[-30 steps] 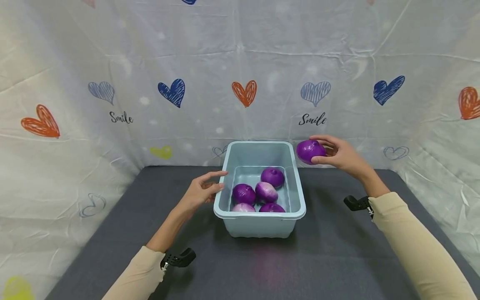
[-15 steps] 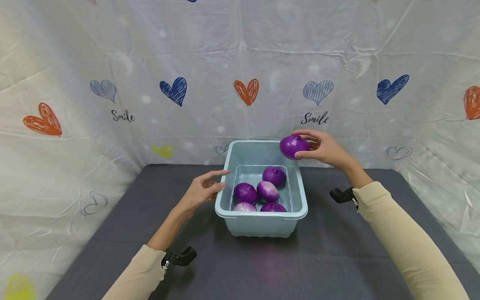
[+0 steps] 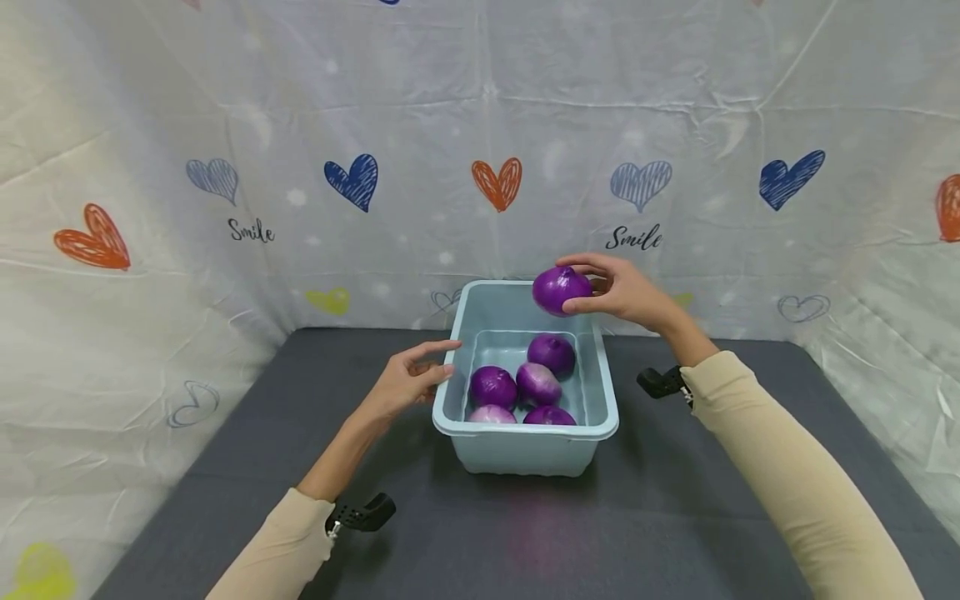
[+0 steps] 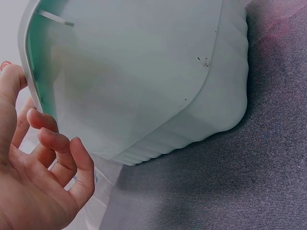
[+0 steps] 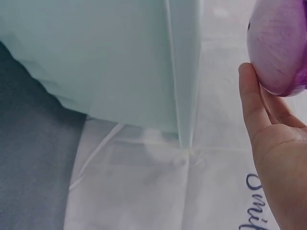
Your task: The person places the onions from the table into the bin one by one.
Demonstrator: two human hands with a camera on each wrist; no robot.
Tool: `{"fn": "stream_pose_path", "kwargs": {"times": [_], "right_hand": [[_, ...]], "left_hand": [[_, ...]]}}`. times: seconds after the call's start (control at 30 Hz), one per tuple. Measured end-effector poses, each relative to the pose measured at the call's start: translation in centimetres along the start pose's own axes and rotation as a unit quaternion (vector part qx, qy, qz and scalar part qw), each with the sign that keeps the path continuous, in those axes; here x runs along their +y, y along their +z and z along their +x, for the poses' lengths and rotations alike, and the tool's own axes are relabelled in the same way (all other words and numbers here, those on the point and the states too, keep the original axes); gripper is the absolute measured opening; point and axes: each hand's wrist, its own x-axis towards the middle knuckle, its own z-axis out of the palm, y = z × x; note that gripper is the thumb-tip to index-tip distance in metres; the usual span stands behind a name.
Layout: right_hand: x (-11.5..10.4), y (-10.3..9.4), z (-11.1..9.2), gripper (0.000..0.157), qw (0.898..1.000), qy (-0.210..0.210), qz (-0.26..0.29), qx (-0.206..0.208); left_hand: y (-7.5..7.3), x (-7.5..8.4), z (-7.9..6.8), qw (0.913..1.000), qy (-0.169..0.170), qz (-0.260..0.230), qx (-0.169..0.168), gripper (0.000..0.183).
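My right hand (image 3: 630,293) holds a purple onion (image 3: 561,291) between thumb and fingers above the far right part of a light-blue plastic tub (image 3: 525,454). In the right wrist view, the fingertips touch the same onion (image 5: 278,48), which is partly cut off at the frame edge. Inside the tub lie several more onions, among them a dark one (image 3: 552,355) at the back and a paler one (image 3: 537,384) in the middle. My left hand (image 3: 401,379) holds the tub's left rim between thumb and index finger. Its other fingers (image 4: 84,172) are curled beside the wall.
The tub stands on a dark grey cloth-covered table (image 3: 510,542). A white curtain (image 3: 420,100) printed with hearts hangs close behind the tub and along both sides. A dark wrist strap (image 3: 363,512) is on each forearm.
My right hand has carried the onion leftward from beyond the tub's right rim to over the tub. My left hand stays at the left rim, and the onions inside have not moved.
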Motion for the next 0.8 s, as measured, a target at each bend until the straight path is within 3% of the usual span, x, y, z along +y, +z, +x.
{"fn": "stream_pose_path", "kwargs": {"times": [0.37, 0.8], "right_hand": [[0.3, 0.2, 0.0, 0.062, 1.000, -0.020, 0.003, -0.021], [2.6, -1.8, -3.6, 0.048, 1.000, 0.000, -0.020, 0.024]], "left_hand": [[0.1, 0.0, 0.1, 1.0000, -0.007, 0.005, 0.003, 0.046], [-0.2, -0.1, 0.5, 0.9999, 0.002, 0.015, -0.002, 0.047]]}}
